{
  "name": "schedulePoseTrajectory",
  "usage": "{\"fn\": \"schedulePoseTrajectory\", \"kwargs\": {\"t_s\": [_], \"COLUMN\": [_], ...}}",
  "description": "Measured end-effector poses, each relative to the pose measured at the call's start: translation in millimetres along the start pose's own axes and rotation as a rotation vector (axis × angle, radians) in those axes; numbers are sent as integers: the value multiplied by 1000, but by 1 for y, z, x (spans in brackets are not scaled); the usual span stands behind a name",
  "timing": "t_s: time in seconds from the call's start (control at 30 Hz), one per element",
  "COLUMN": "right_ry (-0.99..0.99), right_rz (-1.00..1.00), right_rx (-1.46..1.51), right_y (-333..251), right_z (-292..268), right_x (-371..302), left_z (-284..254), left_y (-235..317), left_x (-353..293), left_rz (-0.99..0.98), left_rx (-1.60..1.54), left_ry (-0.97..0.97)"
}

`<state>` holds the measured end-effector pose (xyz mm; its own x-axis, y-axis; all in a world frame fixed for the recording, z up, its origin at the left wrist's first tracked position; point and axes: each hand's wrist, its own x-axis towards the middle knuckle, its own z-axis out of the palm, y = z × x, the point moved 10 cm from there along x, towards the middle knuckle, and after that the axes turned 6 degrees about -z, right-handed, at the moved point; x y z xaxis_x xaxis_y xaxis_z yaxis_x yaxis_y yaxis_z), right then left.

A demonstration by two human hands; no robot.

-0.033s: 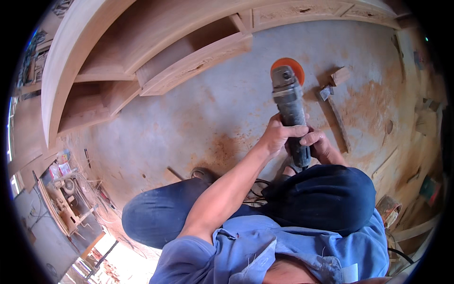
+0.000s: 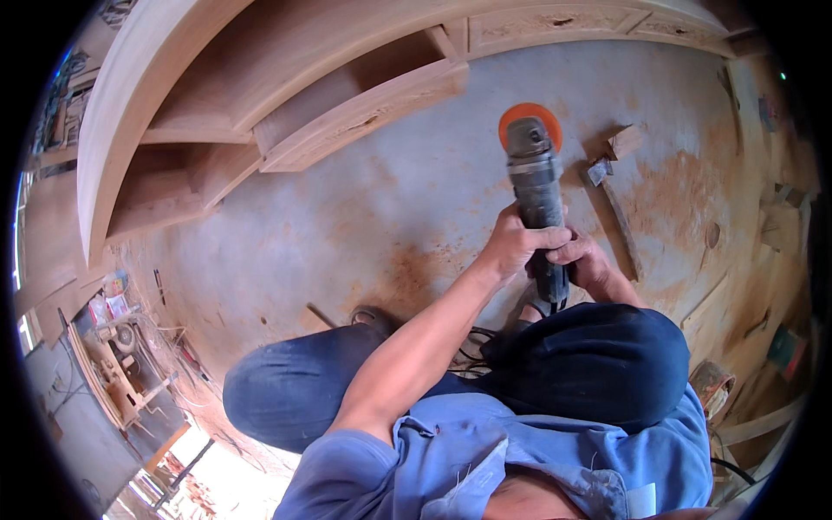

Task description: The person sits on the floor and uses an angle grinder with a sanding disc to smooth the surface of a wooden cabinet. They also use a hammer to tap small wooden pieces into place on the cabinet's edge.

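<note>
Gripping the grey angle grinder (image 2: 539,192) in closed hands, left hand (image 2: 518,246) and right hand (image 2: 589,260) both around its body, the seated person holds it above the floor, its orange disc (image 2: 552,128) well apart from the wooden cabinet (image 2: 121,130). The cabinet and its carved drawer front (image 2: 364,120) look built but bare, though how much smoothing is done or left cannot be told. Brown dust (image 2: 685,208) patches the grey floor (image 2: 329,217), where a hammer (image 2: 620,227) lies near a wood block (image 2: 625,141).
</note>
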<state>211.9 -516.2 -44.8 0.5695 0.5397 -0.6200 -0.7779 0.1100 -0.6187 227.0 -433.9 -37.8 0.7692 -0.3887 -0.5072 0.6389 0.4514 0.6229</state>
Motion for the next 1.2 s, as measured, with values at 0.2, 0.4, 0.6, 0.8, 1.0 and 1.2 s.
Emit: {"fn": "schedulePoseTrajectory", "kwargs": {"t_s": [0.2, 0.4, 0.6, 0.8, 1.0, 1.2], "right_ry": [-16, -46, 13, -35, -43, -93], "right_rz": [-214, -64, -116, -179, -292, -398], "right_rx": [-91, 19, -56, -286, -369, -203], "right_y": [-58, -77, -69, -79, -103, -102], "right_z": [23, 62, 84, 94, 119, 137], "right_x": [-13, -21, -15, -11, 12, 41], "left_z": [22, 21, -3, -2, -14, -41], "left_y": [43, 53, 55, 72, 119, 146], "left_x": [-4, -10, -21, -40, -60, -56], "left_rz": [95, 96, 155, 126, 248, 180], "left_rx": [-175, -277, -336, -415, -194, 73], "left_ry": [-166, -85, 108, -14, 18, 249]}}
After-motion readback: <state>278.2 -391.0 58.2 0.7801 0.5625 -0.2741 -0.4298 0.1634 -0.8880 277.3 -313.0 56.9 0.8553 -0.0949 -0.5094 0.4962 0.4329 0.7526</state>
